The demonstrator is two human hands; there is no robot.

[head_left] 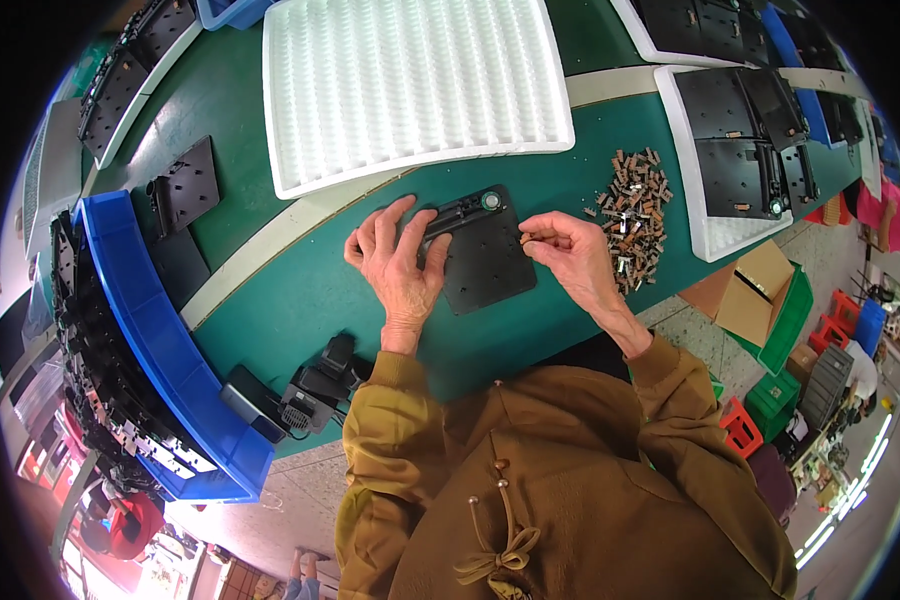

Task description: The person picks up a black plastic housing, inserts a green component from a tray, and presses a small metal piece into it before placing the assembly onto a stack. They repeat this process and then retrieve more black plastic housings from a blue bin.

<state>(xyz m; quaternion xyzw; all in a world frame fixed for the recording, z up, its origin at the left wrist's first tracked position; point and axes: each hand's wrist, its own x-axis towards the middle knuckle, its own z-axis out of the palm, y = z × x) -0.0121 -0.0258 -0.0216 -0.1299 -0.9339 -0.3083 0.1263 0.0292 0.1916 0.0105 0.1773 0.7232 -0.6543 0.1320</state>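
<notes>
A flat black plastic panel [490,264] with small holes lies on the green table in front of me. Along its far edge runs a raised black bar with a round greenish end piece [490,201]. My left hand [400,258] grips the bar's left end between thumb and fingers. Beside the panel's right edge, my right hand [575,258] pinches a tiny brown piece [525,239] in its fingertips. To the right of that hand is a heap of small brown and metallic parts [638,215].
A white ridged foam tray [420,90] lies at the far side. Similar black panels sit in a white tray [692,170] at right. A blue bin [160,340] with black parts stands at left, near dark power adapters [315,390]. Another black panel [187,185] lies far left.
</notes>
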